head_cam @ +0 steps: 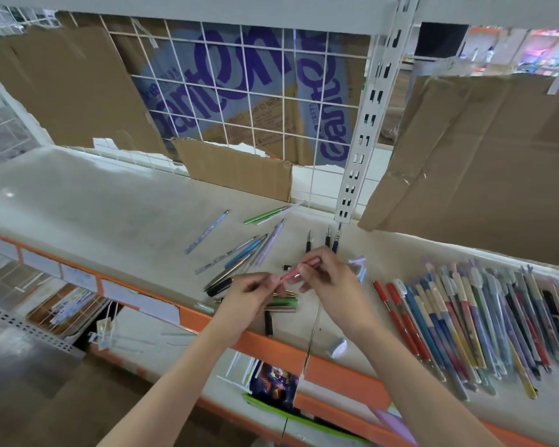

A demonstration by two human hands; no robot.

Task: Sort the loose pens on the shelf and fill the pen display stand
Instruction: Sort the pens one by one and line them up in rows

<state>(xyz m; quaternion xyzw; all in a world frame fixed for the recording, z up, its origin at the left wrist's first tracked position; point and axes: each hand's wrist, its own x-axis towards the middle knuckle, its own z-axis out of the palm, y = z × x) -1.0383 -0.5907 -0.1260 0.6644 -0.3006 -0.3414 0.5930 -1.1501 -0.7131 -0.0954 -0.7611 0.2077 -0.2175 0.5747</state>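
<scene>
Pink pen (299, 270) spans both hands above the shelf (110, 201), left hand (249, 296) pinching its lower end, right hand (328, 279) gripping its upper.

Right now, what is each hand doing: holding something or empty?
Left hand: pinching the lower end of the pink pen.
Right hand: gripping the same pink pen near its upper end.

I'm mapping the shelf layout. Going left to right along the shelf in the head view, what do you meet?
Lone clear pen → green pen → left hand → pink pen pinched by both hands → right hand → red pens → sorted row of pens.
</scene>
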